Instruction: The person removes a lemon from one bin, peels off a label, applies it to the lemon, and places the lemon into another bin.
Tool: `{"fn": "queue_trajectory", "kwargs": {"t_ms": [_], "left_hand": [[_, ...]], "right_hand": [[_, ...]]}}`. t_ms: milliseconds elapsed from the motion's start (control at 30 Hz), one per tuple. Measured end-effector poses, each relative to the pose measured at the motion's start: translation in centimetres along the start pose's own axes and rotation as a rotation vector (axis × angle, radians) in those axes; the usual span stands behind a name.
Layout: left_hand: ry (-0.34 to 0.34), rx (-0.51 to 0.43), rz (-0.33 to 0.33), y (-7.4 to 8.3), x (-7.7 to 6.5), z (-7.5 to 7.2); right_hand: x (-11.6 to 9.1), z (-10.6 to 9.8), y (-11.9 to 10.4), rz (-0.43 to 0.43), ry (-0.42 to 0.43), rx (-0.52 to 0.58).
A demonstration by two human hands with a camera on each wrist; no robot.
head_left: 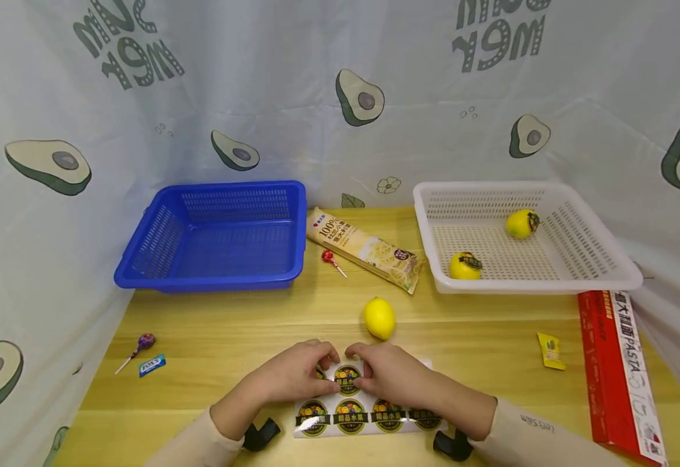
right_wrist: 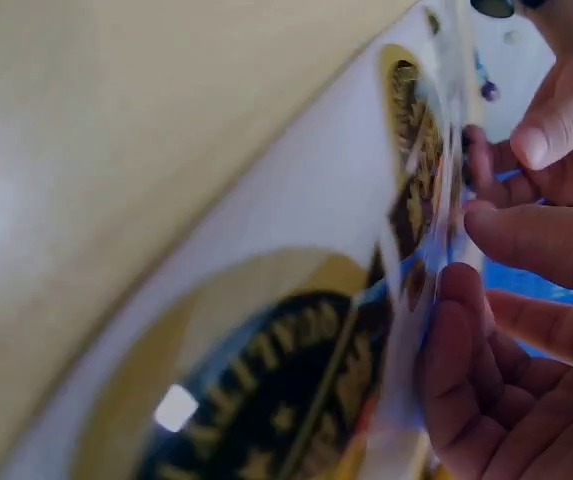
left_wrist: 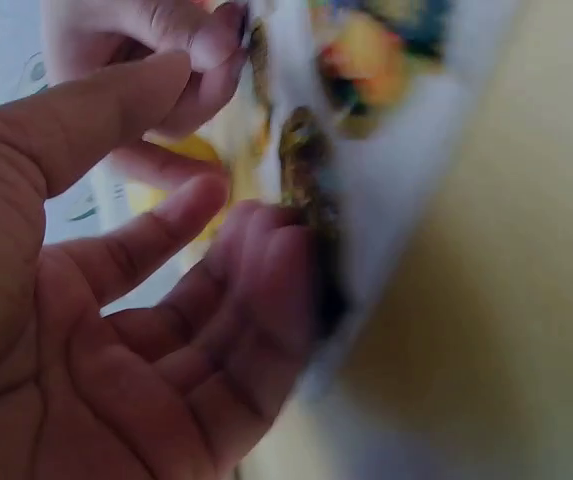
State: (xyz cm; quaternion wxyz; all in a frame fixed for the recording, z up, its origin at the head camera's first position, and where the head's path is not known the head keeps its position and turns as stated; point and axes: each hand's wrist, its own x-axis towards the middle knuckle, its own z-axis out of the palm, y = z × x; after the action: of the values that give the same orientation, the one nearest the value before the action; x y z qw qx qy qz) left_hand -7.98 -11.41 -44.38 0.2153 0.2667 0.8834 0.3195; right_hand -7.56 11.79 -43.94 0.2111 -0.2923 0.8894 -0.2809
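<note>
A sheet of round black-and-gold fruit stickers (head_left: 330,431) lies flat on the wooden table in front of me. Over its upper part, my left hand (head_left: 295,371) rests with fingers loosely bent, thumb and forefinger apart beside one sticker (head_left: 348,381). My right hand (head_left: 395,373) faces it from the other side of that sticker, its fingertips at the sheet and a gap before its thumb. Neither wrist view shows anything pinched; the left one is blurred. Just beyond the hands sits a plain yellow lemon (head_left: 379,318).
A blue basket (head_left: 229,283) stands back left. The white basket (head_left: 538,284) at back right holds two stickered lemons (head_left: 520,224). Around lie a pasta packet (head_left: 369,250), lollipops (head_left: 328,257), a blue-wrapped sweet (head_left: 152,365), a yellow-wrapped sweet (head_left: 550,351) and a red pasta box (head_left: 608,376).
</note>
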Motion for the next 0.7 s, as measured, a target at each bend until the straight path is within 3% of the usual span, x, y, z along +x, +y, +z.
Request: {"fn": "queue_trajectory", "kwargs": {"t_ms": [300, 700], "left_hand": [[0.018, 0.071, -0.071, 0.1, 0.5, 1.2], [0.028, 0.094, -0.079, 0.6, 0.5, 1.3]], "right_hand": [[0.3, 0.7, 0.5, -0.079, 0.042, -0.101], [0.6, 1.1, 0.4, -0.020, 0.065, -0.003]]}}
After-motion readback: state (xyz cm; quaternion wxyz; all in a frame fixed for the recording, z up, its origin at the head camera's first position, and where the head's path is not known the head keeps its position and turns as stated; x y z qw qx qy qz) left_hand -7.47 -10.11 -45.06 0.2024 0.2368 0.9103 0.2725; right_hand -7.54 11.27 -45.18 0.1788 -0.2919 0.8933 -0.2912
